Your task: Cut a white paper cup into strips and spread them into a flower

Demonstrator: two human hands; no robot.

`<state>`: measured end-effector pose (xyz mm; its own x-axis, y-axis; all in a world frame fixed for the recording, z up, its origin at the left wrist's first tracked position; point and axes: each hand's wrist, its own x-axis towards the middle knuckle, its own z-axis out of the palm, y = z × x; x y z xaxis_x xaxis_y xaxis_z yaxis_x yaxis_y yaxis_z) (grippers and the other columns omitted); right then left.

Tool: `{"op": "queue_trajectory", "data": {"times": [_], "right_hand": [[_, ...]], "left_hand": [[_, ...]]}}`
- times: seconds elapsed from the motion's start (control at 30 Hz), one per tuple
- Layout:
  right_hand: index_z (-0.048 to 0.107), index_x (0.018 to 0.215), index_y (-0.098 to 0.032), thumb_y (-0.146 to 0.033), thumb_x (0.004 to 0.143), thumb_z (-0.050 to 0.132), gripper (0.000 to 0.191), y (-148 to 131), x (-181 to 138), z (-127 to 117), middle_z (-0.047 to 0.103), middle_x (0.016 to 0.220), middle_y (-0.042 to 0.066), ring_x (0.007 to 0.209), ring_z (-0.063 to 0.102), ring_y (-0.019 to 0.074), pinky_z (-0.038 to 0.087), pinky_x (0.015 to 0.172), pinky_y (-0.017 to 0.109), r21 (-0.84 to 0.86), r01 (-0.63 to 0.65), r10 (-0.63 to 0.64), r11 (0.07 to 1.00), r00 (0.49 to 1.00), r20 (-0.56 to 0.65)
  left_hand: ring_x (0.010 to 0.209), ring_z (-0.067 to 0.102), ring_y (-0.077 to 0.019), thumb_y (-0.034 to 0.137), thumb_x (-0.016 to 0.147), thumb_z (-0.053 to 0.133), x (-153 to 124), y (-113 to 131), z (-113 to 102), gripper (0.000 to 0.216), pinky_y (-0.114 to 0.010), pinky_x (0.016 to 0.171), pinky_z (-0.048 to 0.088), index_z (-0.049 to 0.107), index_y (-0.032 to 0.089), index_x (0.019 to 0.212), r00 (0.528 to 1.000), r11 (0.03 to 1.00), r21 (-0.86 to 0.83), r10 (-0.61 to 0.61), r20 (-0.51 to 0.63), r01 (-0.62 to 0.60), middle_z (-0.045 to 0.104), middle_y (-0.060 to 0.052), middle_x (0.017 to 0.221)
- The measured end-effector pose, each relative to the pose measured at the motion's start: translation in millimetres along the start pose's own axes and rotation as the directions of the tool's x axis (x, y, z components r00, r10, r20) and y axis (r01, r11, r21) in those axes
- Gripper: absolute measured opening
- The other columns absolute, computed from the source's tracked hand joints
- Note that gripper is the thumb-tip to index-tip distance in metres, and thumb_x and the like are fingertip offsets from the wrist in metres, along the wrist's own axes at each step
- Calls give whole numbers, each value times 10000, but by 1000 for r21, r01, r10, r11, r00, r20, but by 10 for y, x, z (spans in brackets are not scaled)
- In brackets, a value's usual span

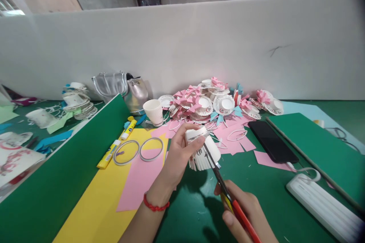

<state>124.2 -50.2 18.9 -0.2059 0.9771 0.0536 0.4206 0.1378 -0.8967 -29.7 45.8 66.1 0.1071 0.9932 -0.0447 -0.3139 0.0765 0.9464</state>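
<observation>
Paper cup (213,149) in left hand (180,152)

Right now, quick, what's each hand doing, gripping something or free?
Left hand: closed on an upside-down paper cup, its wall partly cut into strips.
Right hand: closed on red-handled scissors, blades at the cup.

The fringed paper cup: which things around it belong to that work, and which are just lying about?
Belong, or likely do:
fringed paper cup, in the left hand
scissors, in the right hand
standing white cup
papercraft heap
pink paper
yellow glue sticks

Apparently just lying about:
black phone
white power strip
silver bag
</observation>
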Motion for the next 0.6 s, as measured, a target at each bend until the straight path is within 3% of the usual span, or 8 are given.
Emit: {"op": "queue_trajectory", "data": {"times": [0.07, 0.13, 0.23, 0.3, 0.5, 0.6], "right_hand": [[597, 1040, -222, -712, 772, 430, 583, 35, -30, 16, 588, 729, 40, 642, 536, 215, 429, 609, 307, 8, -30, 30, 1000, 998, -60], [535, 1169, -221, -778, 730, 389, 724, 67, -29, 13, 622, 873, 83, 742, 577, 252, 464, 669, 344, 69, -26, 28, 997, 999, -34], [518, 1161, -204, -827, 686, 357, 800, 80, 27, -37, 553, 697, 19, 569, 515, 191, 446, 526, 287, 157, -6, -22, 988, 984, 178], [512, 1165, -210, -822, 685, 373, 790, 76, 57, -79, 528, 674, 5, 556, 500, 183, 440, 512, 276, 187, -12, -32, 982, 972, 233], [475, 1250, -230, -782, 719, 406, 769, 126, -40, -80, 608, 990, 110, 830, 598, 274, 491, 722, 355, 275, -61, 9, 960, 982, 187], [480, 1258, -220, -767, 733, 410, 761, 150, -89, -44, 611, 1018, 124, 832, 610, 280, 486, 750, 379, 304, -86, 43, 949, 989, 145]], "left_hand": [[555, 503, -73, 324, 664, 743, 11, 20, -8, 254, -178, 494, 398, 593, 240, 851, 1000, 999, -25, 22, -16, -23, 551, 53, 680], [557, 514, -72, 312, 650, 753, 30, 57, -25, 260, -175, 498, 418, 594, 225, 837, 995, 997, -51, 53, -80, -57, 565, 49, 688], [570, 543, -83, 291, 633, 759, 65, 120, -62, 277, -182, 508, 451, 587, 212, 835, 979, 988, -106, 89, -183, -109, 594, 39, 698], [579, 564, -97, 278, 628, 755, 81, 148, -77, 280, -193, 507, 467, 584, 210, 839, 975, 985, -125, 91, -203, -118, 608, 32, 696], [552, 547, -86, 260, 649, 728, 47, 129, -15, 229, -180, 489, 451, 606, 209, 836, 989, 995, -71, 56, -136, -67, 594, 35, 680], [531, 516, -72, 263, 656, 729, 24, 89, 15, 211, -166, 473, 427, 615, 214, 827, 994, 995, -79, 46, -95, -54, 565, 49, 654]]}}
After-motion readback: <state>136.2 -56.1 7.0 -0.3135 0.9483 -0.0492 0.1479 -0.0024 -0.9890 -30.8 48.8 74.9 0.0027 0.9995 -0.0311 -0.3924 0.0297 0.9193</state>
